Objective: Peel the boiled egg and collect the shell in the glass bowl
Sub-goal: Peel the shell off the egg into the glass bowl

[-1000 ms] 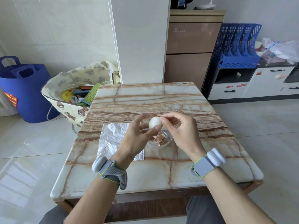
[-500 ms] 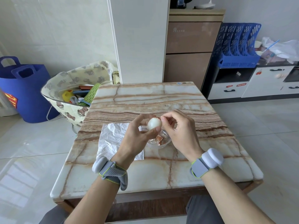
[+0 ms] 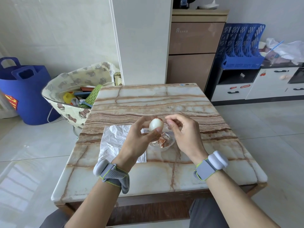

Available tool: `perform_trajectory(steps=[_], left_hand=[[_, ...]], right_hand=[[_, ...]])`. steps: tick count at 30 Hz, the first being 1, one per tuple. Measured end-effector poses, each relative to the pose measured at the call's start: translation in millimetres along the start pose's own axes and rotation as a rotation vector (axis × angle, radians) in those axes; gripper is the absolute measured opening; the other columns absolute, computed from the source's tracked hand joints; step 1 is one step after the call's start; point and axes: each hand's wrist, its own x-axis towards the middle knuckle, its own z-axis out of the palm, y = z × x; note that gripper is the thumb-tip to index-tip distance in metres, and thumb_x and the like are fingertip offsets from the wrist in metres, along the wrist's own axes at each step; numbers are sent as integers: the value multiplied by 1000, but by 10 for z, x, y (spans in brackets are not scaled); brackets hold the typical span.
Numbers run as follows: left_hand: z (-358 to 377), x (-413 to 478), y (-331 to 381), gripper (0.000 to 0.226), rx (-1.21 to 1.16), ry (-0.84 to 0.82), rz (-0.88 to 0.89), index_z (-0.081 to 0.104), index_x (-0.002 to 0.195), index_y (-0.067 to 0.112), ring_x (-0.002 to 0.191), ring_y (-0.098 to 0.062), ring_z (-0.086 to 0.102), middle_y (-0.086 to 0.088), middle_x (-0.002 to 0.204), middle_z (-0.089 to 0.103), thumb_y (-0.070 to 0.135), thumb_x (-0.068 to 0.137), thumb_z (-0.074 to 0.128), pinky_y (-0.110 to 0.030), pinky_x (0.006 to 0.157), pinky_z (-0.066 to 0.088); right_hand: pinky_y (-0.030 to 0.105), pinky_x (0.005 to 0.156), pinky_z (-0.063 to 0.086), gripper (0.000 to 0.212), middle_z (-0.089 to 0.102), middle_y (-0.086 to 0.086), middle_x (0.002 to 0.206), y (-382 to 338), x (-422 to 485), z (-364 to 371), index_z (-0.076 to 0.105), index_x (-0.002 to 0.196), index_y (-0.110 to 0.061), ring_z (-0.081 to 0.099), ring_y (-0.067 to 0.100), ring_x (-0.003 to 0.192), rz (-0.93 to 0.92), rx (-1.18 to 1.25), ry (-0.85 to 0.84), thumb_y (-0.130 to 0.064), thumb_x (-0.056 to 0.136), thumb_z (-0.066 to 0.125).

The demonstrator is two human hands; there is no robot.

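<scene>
Above the glass bowl (image 3: pixel 172 143), the left hand (image 3: pixel 138 142) grips the egg (image 3: pixel 156 124); the right hand (image 3: pixel 185 135) pinches just beside it, contents unclear.

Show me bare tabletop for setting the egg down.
Bare: the far half of the table, the near strip along its front edge, and right of the glass bowl. Crowded: the middle, with white sheet, bowl, left hand and right hand.

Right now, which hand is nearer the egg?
Left. The left hand grips the egg above the glass bowl; the right hand sits just right of it, fingertips pinched near its shell patch, contact unclear.
</scene>
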Motion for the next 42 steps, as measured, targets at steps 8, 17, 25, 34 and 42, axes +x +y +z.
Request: perform_trajectory(steps=[8, 17, 25, 34, 42], left_hand=[[-17, 22, -24, 33, -46, 5, -13, 64, 127, 8, 85, -30, 75, -24, 112, 68, 10, 95, 71, -32, 85, 63], [-36, 34, -55, 24, -77, -14, -1, 62, 121, 15, 82, -27, 76, -24, 107, 71, 14, 98, 67, -36, 83, 64], [-38, 53, -50, 31, -56, -46, 0, 63, 122, 12, 83, -28, 75, -10, 93, 77, 19, 94, 73, -37, 83, 63], [-11, 64, -71, 40, -60, -15, 6, 65, 117, 12, 76, -25, 75, -10, 88, 77, 17, 83, 84, -33, 77, 63], [-14, 46, -65, 36, -59, -32, 2, 64, 120, 11, 79, -26, 74, -11, 90, 77, 14, 88, 80, -33, 80, 62]], right_hand=[[22, 76, 54, 15, 73, -9, 90, -23, 23, 2, 78, 103, -15, 72, 12, 81, 20, 52, -35, -4, 97, 70], [19, 78, 53, 8, 76, -6, 93, -73, 9, 11, 80, 101, -13, 70, 8, 85, -33, 95, -58, -14, 94, 77], [21, 74, 51, 6, 71, -3, 88, -91, 18, -4, 79, 97, -10, 65, 8, 80, -136, -11, -5, -11, 97, 73], [24, 69, 48, 6, 66, -1, 83, -92, 10, 7, 75, 92, -8, 60, 14, 72, -257, -155, 36, -6, 96, 71], [32, 70, 52, 7, 71, -2, 84, -76, 23, 13, 71, 91, -9, 63, 16, 74, -126, -56, 21, -9, 98, 68]])
